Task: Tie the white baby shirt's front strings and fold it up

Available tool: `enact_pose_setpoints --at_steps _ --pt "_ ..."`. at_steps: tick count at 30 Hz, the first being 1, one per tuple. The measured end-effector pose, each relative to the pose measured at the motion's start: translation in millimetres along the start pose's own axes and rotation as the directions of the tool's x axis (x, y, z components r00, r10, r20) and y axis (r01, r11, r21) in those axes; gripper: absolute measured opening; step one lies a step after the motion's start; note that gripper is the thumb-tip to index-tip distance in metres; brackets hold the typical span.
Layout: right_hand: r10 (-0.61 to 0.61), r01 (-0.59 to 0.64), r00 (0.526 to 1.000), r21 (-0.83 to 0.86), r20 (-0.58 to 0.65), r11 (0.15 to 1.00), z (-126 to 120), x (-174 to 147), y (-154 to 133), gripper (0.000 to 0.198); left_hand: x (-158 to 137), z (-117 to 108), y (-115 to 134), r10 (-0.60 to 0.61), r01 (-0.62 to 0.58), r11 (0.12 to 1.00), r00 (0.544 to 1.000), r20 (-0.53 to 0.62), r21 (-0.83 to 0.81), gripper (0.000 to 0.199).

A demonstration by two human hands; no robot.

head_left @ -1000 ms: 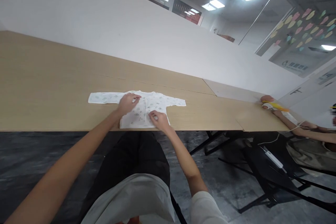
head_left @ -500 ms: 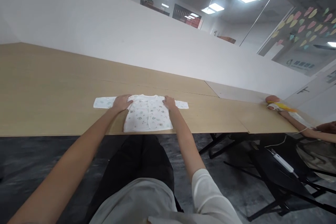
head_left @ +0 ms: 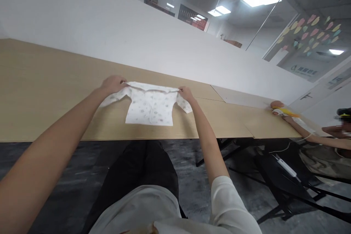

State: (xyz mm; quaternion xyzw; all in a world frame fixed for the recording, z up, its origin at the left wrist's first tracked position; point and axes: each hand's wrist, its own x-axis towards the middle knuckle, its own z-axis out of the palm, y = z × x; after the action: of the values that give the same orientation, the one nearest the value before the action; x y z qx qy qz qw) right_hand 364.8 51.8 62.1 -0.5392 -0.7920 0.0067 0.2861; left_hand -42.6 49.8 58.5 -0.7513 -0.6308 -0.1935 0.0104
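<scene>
A small white baby shirt [head_left: 152, 106] with a faint print hangs between my two hands above the wooden tabletop [head_left: 68, 117]. My left hand [head_left: 113, 83] pinches the shirt at its upper left shoulder. At the upper right shoulder, my right hand [head_left: 186, 93] has its fingers closed on the cloth. The top edge is stretched between both hands and folds over a little. Both sleeves droop outward, and the body hangs toward the table's front edge. Whether the hem touches the table I cannot tell.
A white wall panel [head_left: 115, 33] runs along the back of the table. At the far right another person's arm [head_left: 298, 128] reaches to a doll [head_left: 277, 105] with yellow cloth. Black folding chairs [head_left: 276, 175] stand below, with a white power strip [head_left: 286, 166] on one.
The shirt lay flat on the table under both hands; now its shoulders are gripped and lifted. Both hands have moved up and farther apart, and the sleeves have come off the table.
</scene>
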Motion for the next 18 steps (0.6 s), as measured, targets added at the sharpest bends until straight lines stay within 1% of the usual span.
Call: enact_pose_setpoints --at_steps 1,2,3,4,5,6,7,8,9,10,11,12,14,15,18 --pt "0.018 -0.017 0.998 0.029 -0.059 0.999 -9 11 -2 0.021 7 -10 4 0.018 -0.018 1.0 0.995 -0.102 0.001 0.041" --pt "0.034 -0.026 0.992 0.063 -0.123 0.998 -17 20 -4 0.023 11 -18 8 0.037 -0.04 0.999 0.976 -0.216 -0.012 0.041" --pt "0.052 -0.034 0.98 0.094 -0.191 0.995 -23 28 -6 0.025 14 -24 11 0.063 -0.079 0.996 0.94 -0.337 -0.034 0.042" --pt "0.071 -0.041 0.962 0.116 -0.264 0.992 -27 32 -8 0.029 14 -28 15 0.088 -0.12 0.992 0.892 -0.444 -0.046 0.043" --pt "0.09 -0.051 0.94 0.126 -0.328 0.991 -28 33 -10 0.033 12 -29 17 0.115 -0.161 0.986 0.844 -0.523 -0.042 0.045" --pt "0.104 -0.063 0.921 0.119 -0.377 0.991 -27 31 -11 0.036 7 -27 18 0.149 -0.193 0.981 0.812 -0.564 -0.02 0.046" --pt "0.106 -0.074 0.91 0.096 -0.4 0.993 -24 25 -13 0.038 -1 -22 18 0.184 -0.212 0.977 0.807 -0.561 0.016 0.046" --pt "0.097 -0.081 0.912 0.058 -0.397 0.995 -19 15 -13 0.039 -10 -16 17 0.218 -0.22 0.974 0.825 -0.522 0.058 0.045" --pt "0.075 -0.077 0.928 0.008 -0.364 0.997 -12 3 -13 0.038 -20 -8 14 0.242 -0.223 0.97 0.861 -0.447 0.096 0.044" --pt "0.041 -0.059 0.953 -0.049 -0.302 0.997 -5 -10 -12 0.036 -31 1 11 0.248 -0.22 0.968 0.9 -0.359 0.118 0.043" --pt "0.012 -0.037 0.973 -0.104 -0.231 0.994 1 -25 -10 0.035 -43 10 6 0.248 -0.221 0.967 0.926 -0.285 0.123 0.041" --pt "-0.027 0.004 0.988 -0.149 -0.153 0.989 8 -41 -8 0.034 -54 19 0 0.261 -0.241 0.963 0.941 -0.217 0.117 0.04" --pt "-0.106 0.099 0.994 -0.196 -0.028 0.976 18 -69 -2 0.035 -75 36 -11 0.265 -0.256 0.962 0.957 -0.113 0.093 0.04" --pt "-0.134 0.133 0.991 -0.204 0.008 0.97 21 -82 1 0.035 -85 43 -16 0.251 -0.244 0.965 0.965 -0.072 0.091 0.041" --pt "-0.173 0.182 0.983 -0.209 0.058 0.961 29 -110 8 0.034 -107 58 -26 0.208 -0.206 0.973 0.978 -0.015 0.105 0.04"
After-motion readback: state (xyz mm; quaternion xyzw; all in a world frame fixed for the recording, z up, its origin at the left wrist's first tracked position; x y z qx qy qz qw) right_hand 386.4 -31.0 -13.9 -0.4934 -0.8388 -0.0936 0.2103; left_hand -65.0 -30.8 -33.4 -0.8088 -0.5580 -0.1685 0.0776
